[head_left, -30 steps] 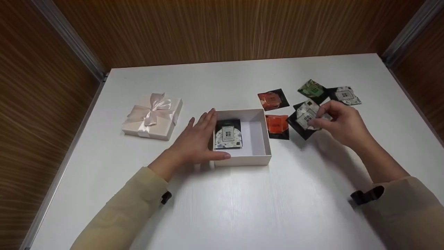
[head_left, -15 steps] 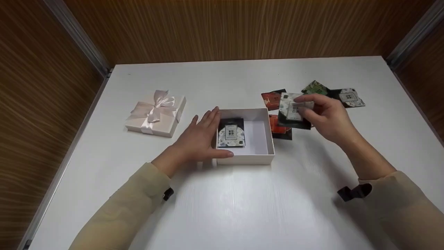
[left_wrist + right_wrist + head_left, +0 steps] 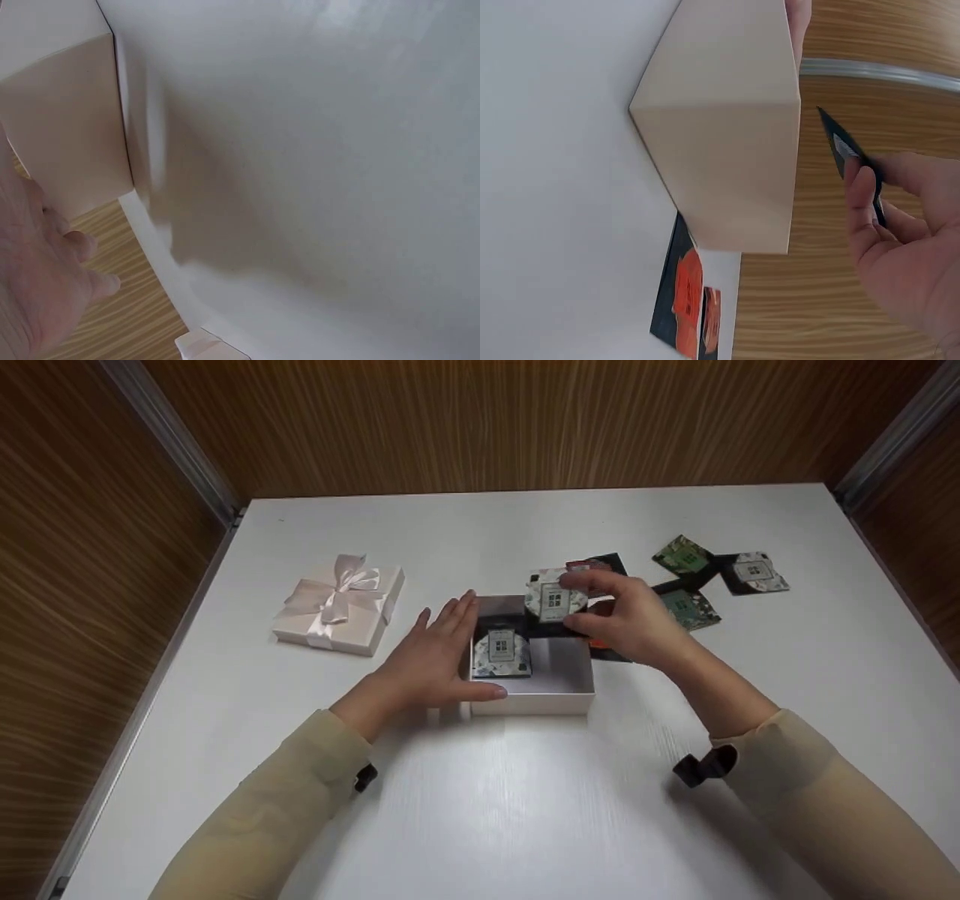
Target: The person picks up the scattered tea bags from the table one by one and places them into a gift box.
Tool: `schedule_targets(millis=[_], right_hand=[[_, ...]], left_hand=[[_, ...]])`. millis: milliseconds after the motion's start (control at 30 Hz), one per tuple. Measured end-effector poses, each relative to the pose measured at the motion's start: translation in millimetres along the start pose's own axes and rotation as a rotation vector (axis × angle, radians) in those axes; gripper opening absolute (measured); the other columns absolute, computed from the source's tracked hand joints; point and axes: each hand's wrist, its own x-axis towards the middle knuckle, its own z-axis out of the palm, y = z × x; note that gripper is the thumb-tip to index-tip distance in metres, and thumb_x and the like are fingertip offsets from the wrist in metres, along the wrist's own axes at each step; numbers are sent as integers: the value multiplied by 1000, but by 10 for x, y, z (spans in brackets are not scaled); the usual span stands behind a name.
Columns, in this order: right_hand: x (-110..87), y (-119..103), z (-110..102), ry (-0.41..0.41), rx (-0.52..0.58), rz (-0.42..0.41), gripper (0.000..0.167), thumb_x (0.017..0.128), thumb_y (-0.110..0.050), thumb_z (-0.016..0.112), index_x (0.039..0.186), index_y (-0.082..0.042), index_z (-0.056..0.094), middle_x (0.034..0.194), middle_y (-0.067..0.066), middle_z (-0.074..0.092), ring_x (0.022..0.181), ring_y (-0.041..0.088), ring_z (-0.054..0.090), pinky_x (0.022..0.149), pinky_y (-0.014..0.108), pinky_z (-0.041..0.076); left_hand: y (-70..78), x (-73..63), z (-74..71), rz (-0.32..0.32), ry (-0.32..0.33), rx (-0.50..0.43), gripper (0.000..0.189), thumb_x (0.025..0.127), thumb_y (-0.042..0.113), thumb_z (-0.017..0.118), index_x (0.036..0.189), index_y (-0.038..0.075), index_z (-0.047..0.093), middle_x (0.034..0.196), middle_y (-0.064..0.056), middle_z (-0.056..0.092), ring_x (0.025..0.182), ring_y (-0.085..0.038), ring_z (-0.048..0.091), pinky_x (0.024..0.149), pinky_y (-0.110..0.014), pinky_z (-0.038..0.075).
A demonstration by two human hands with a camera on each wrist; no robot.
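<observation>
A white open box (image 3: pixel 532 704) stands in the middle of the table, with a black sachet with a pale floral print (image 3: pixel 501 656) lying in its left part. My left hand (image 3: pixel 431 667) rests against the box's left side, fingers straight and thumb along the front rim. Between thumb and fingers, my right hand (image 3: pixel 634 622) pinches another black-and-white floral sachet (image 3: pixel 555 601) over the back right of the box. In the right wrist view this sachet (image 3: pixel 844 150) is tilted, seen nearly edge-on above the rim.
A pale pink gift box (image 3: pixel 337 607) with a satin bow sits at left. Right of the open box lie a green sachet (image 3: pixel 682 556), a white floral one (image 3: pixel 756 572), a teal one (image 3: pixel 690 609), and an orange one (image 3: pixel 686 289) beside the box wall.
My right hand has lifted the floral sachet off the pile at right and carried it left to over the box, uncovering the teal sachet. My left hand has stayed on the box.
</observation>
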Motion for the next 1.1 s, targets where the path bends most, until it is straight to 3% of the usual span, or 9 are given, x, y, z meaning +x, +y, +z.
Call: schedule_targets(millis=[67, 267, 533, 800, 1100], right_hand=[[36, -20, 65, -18, -2, 10, 45, 98, -3, 75, 142, -6, 67, 145, 12, 55, 106, 30, 72, 79, 31, 63], [137, -30, 245, -8, -125, 8, 38, 95, -6, 79, 132, -5, 74, 113, 15, 72, 94, 27, 72, 73, 29, 58], [220, -33, 401, -65, -214, -36, 37, 94, -13, 80, 130, -4, 76, 120, 13, 76, 103, 29, 72, 89, 46, 57], [302, -5, 531, -95, -259, -56, 33, 95, -17, 79, 126, -6, 78, 120, 11, 77, 104, 26, 72, 91, 45, 58], [364, 12, 638, -136, -381, -90, 35, 94, -18, 81, 127, -6, 78, 121, 11, 77, 112, 26, 71, 99, 47, 56]], left_hand=[[2, 4, -5, -1, 3, -2, 142, 77, 101, 45, 170, 6, -4, 178, -10, -6, 163, -31, 5, 129, -57, 9], [11, 10, -16, 3, 7, -16, 141, 78, 100, 47, 170, 6, -4, 178, -11, -4, 163, -32, 6, 129, -57, 8], [13, 0, -10, 2, 0, -20, 141, 78, 100, 46, 170, 7, -5, 178, -9, -6, 163, -31, 5, 129, -57, 8], [5, -1, -7, 10, 4, -11, 139, 80, 97, 49, 170, 6, -2, 178, -11, -4, 163, -32, 6, 129, -59, 11], [11, -10, -9, -1, -5, -17, 139, 80, 98, 49, 170, 6, -4, 178, -9, -7, 163, -31, 4, 129, -58, 9]])
